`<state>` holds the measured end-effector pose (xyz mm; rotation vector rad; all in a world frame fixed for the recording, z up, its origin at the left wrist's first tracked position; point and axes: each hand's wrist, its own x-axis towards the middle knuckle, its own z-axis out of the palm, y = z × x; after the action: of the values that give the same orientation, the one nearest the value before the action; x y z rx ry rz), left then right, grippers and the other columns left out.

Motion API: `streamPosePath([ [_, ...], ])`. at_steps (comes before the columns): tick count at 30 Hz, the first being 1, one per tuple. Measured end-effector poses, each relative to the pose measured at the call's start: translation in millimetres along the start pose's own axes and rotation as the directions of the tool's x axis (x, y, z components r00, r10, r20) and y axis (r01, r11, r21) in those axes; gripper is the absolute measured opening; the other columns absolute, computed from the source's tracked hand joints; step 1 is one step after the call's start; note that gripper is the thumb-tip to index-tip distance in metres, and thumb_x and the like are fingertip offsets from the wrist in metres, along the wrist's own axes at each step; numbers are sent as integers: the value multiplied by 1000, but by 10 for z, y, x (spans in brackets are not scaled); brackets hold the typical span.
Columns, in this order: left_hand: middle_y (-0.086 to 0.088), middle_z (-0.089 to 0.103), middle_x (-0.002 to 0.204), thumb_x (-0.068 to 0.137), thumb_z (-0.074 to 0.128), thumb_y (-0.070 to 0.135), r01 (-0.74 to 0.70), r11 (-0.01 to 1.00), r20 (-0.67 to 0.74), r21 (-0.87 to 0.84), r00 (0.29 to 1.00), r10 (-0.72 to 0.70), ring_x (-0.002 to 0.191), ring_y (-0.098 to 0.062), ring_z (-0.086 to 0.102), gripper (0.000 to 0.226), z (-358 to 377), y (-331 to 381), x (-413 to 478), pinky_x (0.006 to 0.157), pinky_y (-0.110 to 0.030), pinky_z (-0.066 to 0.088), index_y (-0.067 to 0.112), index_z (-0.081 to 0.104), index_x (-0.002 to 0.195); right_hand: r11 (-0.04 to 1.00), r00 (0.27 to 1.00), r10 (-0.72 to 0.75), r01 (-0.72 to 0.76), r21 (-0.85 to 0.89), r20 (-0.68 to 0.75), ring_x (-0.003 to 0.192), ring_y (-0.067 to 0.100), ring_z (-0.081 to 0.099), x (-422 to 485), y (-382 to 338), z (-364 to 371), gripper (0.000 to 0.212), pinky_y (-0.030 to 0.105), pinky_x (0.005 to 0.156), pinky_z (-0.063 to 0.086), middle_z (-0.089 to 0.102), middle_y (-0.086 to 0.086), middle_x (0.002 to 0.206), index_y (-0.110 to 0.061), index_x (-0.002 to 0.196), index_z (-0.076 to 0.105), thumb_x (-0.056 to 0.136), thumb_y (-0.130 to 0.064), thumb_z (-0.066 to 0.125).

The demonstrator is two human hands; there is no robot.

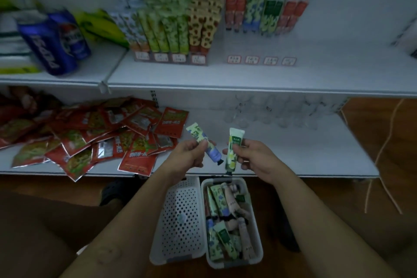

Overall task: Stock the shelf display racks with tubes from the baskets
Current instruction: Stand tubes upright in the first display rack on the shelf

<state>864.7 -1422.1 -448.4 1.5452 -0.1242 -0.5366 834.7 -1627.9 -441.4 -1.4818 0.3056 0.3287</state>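
While both hands hang before the lower shelf (293, 153), the fingers of the left hand (188, 153) curl round a blue tube (204, 143) and those of the right hand (256, 158) grip a green tube (233, 151); more tubes (225, 230) fill the basket (258, 232) on the floor (338, 201) below.

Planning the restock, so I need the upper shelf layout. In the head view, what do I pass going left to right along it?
blue cans → yellow-green packets → full tube rack → part-filled clear tube rack
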Motion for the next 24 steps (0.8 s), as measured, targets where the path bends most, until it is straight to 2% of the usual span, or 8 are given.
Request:
streamPosePath([
  [4, -14, 63, 94, 97, 50, 28, -29, 1000, 26, 7, 999, 29, 86, -23, 61, 34, 30, 162, 39, 81, -35, 53, -1, 63, 108, 998, 998, -64, 64, -13, -8, 50, 8, 38, -83, -160, 25, 15, 19, 47, 35, 73, 10, 95, -6, 106, 62, 95, -13, 55],
  [6, -17, 64, 109, 99, 47, 24, -16, 1000, 46, -18, 999, 16, 100, -27, 63, 29, 84, 177, 39, 88, -41, 54, 1, 61, 111, 997, 997, -78, 78, -19, -17, 49, 8, 38, -102, -190, 32, 16, 20, 47, 35, 73, 11, 95, -6, 107, 63, 95, -14, 55],
  [9, -19, 61, 104, 100, 45, 16, -4, 1000, 21, -28, 1000, 4, 93, -27, 62, 22, 173, 119, 45, 80, -35, 58, 1, 58, 110, 998, 998, -54, 52, -40, -37, 49, 9, 38, -114, -141, 19, 16, 22, 47, 35, 74, 10, 92, -6, 104, 64, 95, -16, 55],
  [11, -18, 58, 100, 101, 44, 14, 5, 1000, -8, 4, 1000, -5, 87, -25, 60, 21, 200, 41, 47, 74, -33, 59, 0, 54, 112, 989, 996, -17, 4, -151, -83, 47, 9, 40, -103, -15, -5, 12, 23, 47, 35, 74, 11, 93, -9, 97, 64, 95, -18, 56],
  [15, -15, 60, 99, 101, 44, 14, 55, 993, -32, 103, 998, -52, 87, -22, 61, 20, 188, -184, 28, 68, -29, 58, 1, 54, 111, 871, 979, 94, -170, -461, -183, 57, 15, 52, -5, 498, -80, 11, 23, 50, 39, 66, 9, 79, -13, 83, 63, 90, -21, 62],
  [18, -13, 59, 96, 101, 46, 15, 118, 981, -11, 152, 993, -117, 82, -20, 61, 22, 162, -389, -24, 62, -24, 57, -1, 55, 112, 797, 965, 206, -260, -545, -161, 58, 16, 54, 35, 929, -66, 5, 22, 48, 40, 59, 5, 71, -12, 85, 63, 87, -16, 63],
  [21, -11, 53, 84, 99, 50, 22, 200, 952, -27, 232, 980, -199, 75, -23, 57, 20, 128, -612, -51, 62, -25, 55, 3, 56, 100, 691, 943, 300, -320, -648, -145, 63, 20, 56, 89, 1277, -54, 4, 28, 52, 44, 57, 6, 73, -10, 89, 57, 85, -9, 59],
  [24, -6, 47, 71, 98, 49, 35, 291, 922, -28, 257, 956, -293, 72, -27, 55, 21, 108, -787, -67, 73, -41, 52, 15, 54, 93, 609, 926, 353, -335, -719, -132, 79, 29, 61, 143, 1463, -33, 20, 41, 65, 52, 63, 15, 89, -6, 99, 58, 84, -20, 58],
])
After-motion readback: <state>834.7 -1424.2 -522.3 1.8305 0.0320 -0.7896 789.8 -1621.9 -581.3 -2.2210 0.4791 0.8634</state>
